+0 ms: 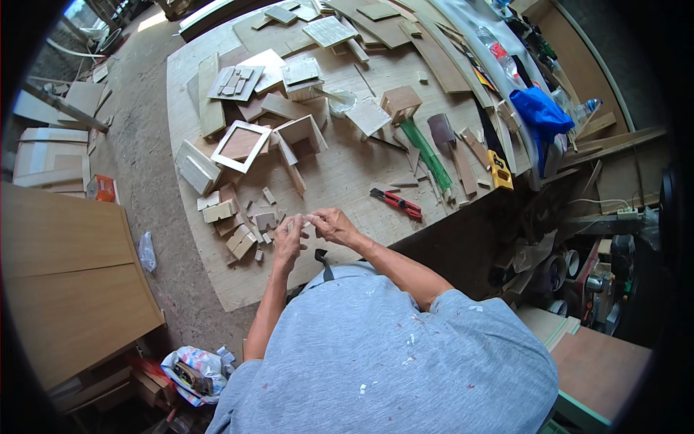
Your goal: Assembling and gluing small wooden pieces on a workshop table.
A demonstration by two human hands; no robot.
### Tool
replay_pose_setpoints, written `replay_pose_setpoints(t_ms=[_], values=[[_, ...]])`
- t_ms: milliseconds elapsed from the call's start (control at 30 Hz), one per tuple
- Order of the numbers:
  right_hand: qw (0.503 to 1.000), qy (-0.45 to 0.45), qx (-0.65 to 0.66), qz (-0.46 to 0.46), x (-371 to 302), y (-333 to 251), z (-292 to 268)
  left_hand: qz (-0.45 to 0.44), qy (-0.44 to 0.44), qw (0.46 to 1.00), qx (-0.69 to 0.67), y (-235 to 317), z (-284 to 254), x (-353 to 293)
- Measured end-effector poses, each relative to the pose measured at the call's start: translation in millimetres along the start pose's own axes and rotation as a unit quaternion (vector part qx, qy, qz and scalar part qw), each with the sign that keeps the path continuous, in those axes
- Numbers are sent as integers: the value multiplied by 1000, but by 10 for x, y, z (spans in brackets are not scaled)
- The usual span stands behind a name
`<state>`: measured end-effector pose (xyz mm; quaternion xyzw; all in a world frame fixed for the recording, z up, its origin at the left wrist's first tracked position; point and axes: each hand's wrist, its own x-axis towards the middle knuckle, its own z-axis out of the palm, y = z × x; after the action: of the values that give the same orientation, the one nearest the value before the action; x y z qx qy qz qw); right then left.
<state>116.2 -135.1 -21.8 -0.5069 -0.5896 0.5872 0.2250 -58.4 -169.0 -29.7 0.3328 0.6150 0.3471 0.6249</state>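
Near the front of the plywood worktable (253, 286), my two hands are close together with fingers bent. My left hand (288, 242) is pinched at the fingertips, and so is my right hand (332, 226). Between them shows a small pale piece (309, 230), too small to name. Just left of my left hand lie several small wood blocks (241, 242) and offcuts. A red utility knife (396, 203) rests to the right of my right hand. Beyond the hands stand an open wooden box (303, 134) and a pale square wooden frame (241, 146).
Farther back are stacked boards (330, 31), a clear plastic bowl (341, 103) and a green strip bundle (426, 159). At right are a yellow-handled tool (499, 171), a blue plastic bag (540, 112) and a bottle (499, 54). A wooden cabinet (72, 267) stands at left.
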Motion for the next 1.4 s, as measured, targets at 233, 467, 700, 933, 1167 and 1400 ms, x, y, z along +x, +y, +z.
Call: replay_pose_setpoints(t_ms=[233, 467, 700, 933, 1167, 1400], values=[[995, -6, -98, 19, 71, -167, -53, 2, 13, 997, 80, 82, -13, -62], [993, -27, -91, -64, 104, 98, -4, 24, 59, 997, -38, -162, -17, 5], [999, 34, -1, 41, 57, 241, -97, 254, 160, 894, 333, -329, -115, 79], [996, 19, 26, 80, 3, 426, -12, 312, 178, 817, 450, -276, -242, -40], [993, -8, 51, 106, -116, 297, -13, 171, 333, 763, 527, -164, -740, -43], [989, -28, 58, 135, -160, 296, 17, 160, 338, 791, 485, -297, -1086, -20]])
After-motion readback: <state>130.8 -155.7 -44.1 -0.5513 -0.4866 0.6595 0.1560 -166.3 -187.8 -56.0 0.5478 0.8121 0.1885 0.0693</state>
